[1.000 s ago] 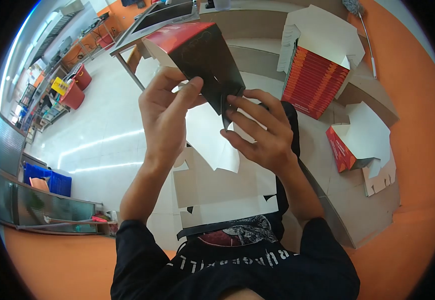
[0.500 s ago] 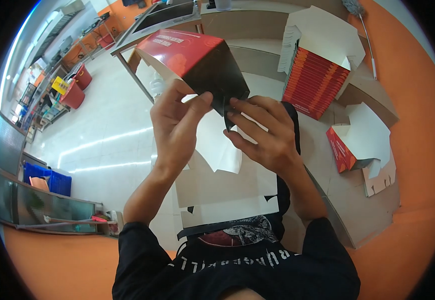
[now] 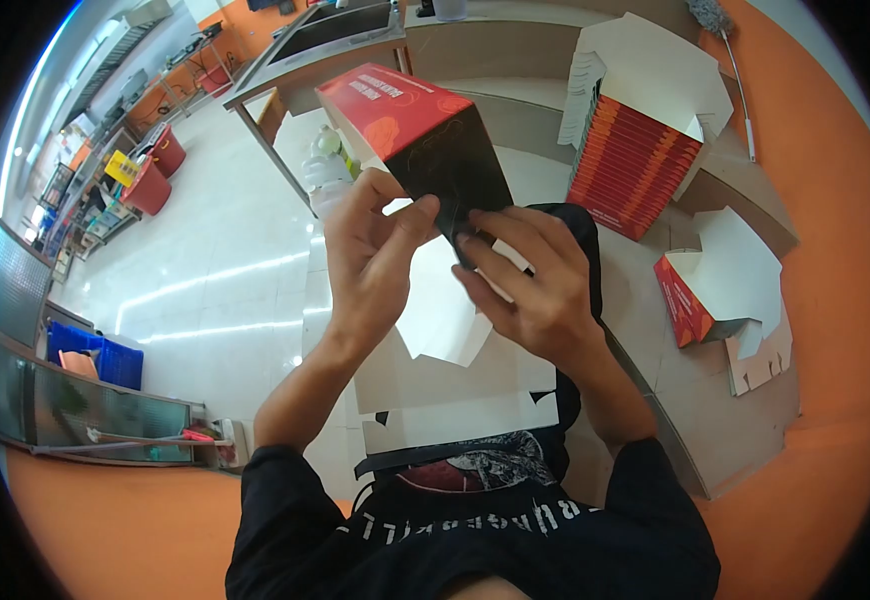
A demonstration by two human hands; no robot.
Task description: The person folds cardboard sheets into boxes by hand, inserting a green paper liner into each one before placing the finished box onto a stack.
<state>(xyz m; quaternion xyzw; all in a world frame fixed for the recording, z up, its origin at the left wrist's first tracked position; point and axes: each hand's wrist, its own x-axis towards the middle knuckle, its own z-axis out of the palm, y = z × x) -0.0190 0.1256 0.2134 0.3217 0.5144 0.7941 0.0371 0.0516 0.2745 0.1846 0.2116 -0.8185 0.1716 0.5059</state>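
A red and black cardboard box is held tilted above my lap, its red printed side facing up and its dark side toward me. My left hand grips the lower left edge of the box, thumb on the dark side. At the lower right corner, the fingers of my right hand press and pinch a small black flap. The white inside of the box shows in part below the hands. A pale cardboard sheet with notched corners lies across my lap.
On the right-hand step stands a tall stack of nested red boxes. Closer in, a single open red box sits over flat cardboard. Plastic bottles stand behind my left hand, near a metal sink table.
The box has shifted right and tipped, showing more of its dark side. Both hands moved slightly right and down with it. The bottles behind are more exposed.
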